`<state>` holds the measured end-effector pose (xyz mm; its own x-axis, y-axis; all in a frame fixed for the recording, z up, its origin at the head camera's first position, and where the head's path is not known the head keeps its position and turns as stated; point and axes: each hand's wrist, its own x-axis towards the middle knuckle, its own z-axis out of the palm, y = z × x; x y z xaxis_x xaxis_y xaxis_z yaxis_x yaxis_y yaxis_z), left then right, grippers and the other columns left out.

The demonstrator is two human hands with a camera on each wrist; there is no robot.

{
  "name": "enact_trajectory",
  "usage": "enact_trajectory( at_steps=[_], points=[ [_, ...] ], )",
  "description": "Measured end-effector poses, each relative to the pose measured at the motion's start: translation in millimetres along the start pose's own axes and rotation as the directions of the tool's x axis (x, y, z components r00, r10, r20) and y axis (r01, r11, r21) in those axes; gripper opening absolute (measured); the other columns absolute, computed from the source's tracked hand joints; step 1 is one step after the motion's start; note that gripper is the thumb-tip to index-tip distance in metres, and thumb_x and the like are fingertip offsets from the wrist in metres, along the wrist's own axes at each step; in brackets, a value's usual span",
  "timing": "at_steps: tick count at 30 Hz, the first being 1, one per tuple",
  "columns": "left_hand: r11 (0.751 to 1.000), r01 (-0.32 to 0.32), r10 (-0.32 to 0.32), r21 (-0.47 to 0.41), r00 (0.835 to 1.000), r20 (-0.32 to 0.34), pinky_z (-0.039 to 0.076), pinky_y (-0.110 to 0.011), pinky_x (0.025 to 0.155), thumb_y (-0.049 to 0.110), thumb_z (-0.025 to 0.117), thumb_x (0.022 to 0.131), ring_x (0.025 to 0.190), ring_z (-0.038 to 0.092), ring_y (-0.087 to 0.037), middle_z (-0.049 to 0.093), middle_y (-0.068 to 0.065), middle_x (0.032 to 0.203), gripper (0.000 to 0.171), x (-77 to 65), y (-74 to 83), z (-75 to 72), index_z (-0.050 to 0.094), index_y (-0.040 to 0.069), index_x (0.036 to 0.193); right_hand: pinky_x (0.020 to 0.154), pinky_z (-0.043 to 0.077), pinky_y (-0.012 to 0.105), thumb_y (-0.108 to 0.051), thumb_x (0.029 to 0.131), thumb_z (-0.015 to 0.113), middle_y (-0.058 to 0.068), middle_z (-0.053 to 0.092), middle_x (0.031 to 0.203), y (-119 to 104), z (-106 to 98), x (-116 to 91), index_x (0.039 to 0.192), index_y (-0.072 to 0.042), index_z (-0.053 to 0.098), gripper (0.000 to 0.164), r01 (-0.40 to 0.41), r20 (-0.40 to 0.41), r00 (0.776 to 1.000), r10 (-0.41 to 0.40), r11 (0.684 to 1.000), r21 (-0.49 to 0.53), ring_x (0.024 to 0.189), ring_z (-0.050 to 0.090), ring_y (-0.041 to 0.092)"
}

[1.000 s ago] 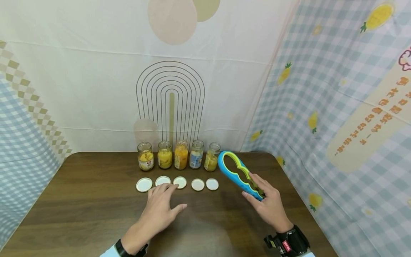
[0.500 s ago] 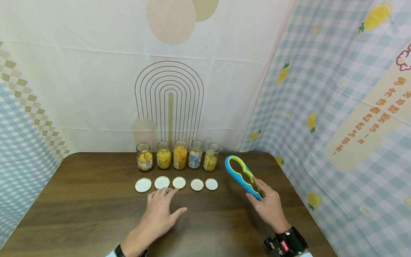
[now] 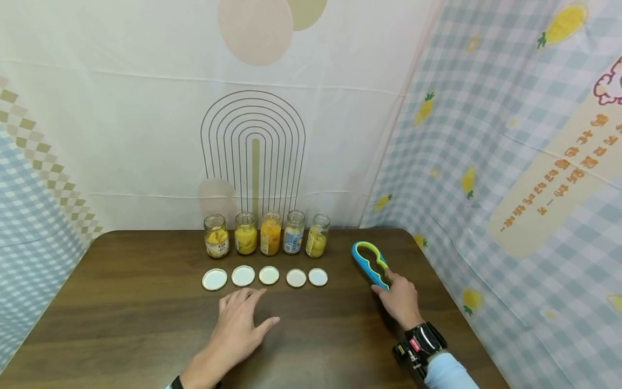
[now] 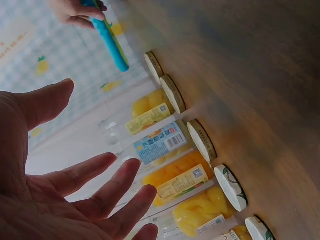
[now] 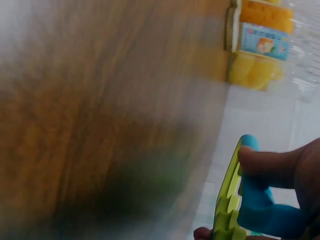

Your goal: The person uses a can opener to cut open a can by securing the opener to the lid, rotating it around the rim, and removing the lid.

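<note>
My right hand [image 3: 402, 300] grips a blue and lime-green jar opener [image 3: 367, 272] by one end, above the right side of the table. Its looped end points away, and the scalloped green inner edge shows in the right wrist view, with the thumb against the blue part [image 5: 255, 200]. Fingers spread and a little bent, my left hand [image 3: 238, 327] hovers near the front of the lids and holds nothing. Several lidless glass jars [image 3: 217, 244] of yellow and orange fruit stand in a row at the back. White-faced round lids [image 3: 214, 279] lie in a row before them.
The brown wooden table [image 3: 121, 302] ends at a white patterned cloth [image 3: 146, 135] behind the jars. A blue checked cloth [image 3: 466, 227] hangs along the right side, and another borders the left.
My right hand has carried the jar opener forward, to the right and down, away from the rightmost jar. The left hand has drawn slightly back from the lids. Jars and lids have stayed put.
</note>
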<state>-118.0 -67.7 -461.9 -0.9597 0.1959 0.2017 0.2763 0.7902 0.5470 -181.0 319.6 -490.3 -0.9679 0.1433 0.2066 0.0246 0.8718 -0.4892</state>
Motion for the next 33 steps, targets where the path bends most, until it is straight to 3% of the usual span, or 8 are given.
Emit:
enact_trajectory(
  at_steps=[3,8,13,24,33],
  points=[
    [1.0,-0.005,0.005,0.009,1.0,-0.011,0.035,-0.06,0.098,0.042,0.083,0.084,0.121,0.055,-0.042,0.066,-0.017,0.124,0.063,-1.5,-1.9,0.7,0.066,0.006,0.132,0.07,0.051,0.054,-0.025,0.087,0.082,0.032,0.063,0.132,1.6,5.9,7.1,0.14,0.009,0.055,0.069,-0.048,0.013,0.999,0.048,0.999,-0.012,0.101,0.067,0.044],
    [1.0,-0.021,0.021,0.012,0.999,-0.039,0.035,-0.06,0.098,0.042,0.084,0.083,0.119,0.056,-0.043,0.066,-0.018,0.122,0.064,-4.4,-4.3,2.1,0.066,0.003,0.131,0.095,0.048,0.065,-0.03,0.086,0.083,0.028,0.059,0.139,2.6,13.9,18.9,0.146,0.003,0.051,0.076,-0.112,0.047,0.992,0.114,0.993,-0.035,0.118,0.058,0.052],
    [1.0,-0.019,0.019,0.012,0.999,-0.038,0.035,-0.06,0.099,0.041,0.084,0.082,0.119,0.056,-0.043,0.066,-0.018,0.122,0.064,-5.7,-4.9,2.6,0.066,0.002,0.131,0.094,0.049,0.064,-0.033,0.084,0.085,0.032,0.058,0.138,-1.4,21.3,29.8,0.145,0.004,0.051,0.079,-0.116,0.065,0.991,0.119,0.992,-0.05,0.117,0.058,0.053],
    [1.0,-0.012,0.013,0.012,0.999,-0.041,0.035,-0.06,0.097,0.039,0.085,0.082,0.118,0.056,-0.044,0.066,-0.018,0.121,0.064,-6.9,-6.4,2.5,0.066,0.002,0.131,0.088,0.052,0.064,-0.041,0.082,0.085,0.034,0.064,0.129,-7.0,39.1,47.2,0.141,0.006,0.056,0.08,-0.036,0.052,0.998,0.043,0.992,-0.121,0.109,0.064,0.053],
    [1.0,-0.017,0.017,0.005,0.999,-0.046,0.036,-0.06,0.097,0.037,0.086,0.082,0.118,0.057,-0.042,0.067,-0.017,0.12,0.062,-8.8,-7.5,2.1,0.066,0.002,0.129,0.081,0.053,0.064,-0.041,0.086,0.082,0.036,0.067,0.114,-5.8,40.7,46.7,0.14,0.005,0.056,0.076,-0.013,0.089,0.996,0.025,0.991,-0.135,0.098,0.066,0.053]
  ],
)
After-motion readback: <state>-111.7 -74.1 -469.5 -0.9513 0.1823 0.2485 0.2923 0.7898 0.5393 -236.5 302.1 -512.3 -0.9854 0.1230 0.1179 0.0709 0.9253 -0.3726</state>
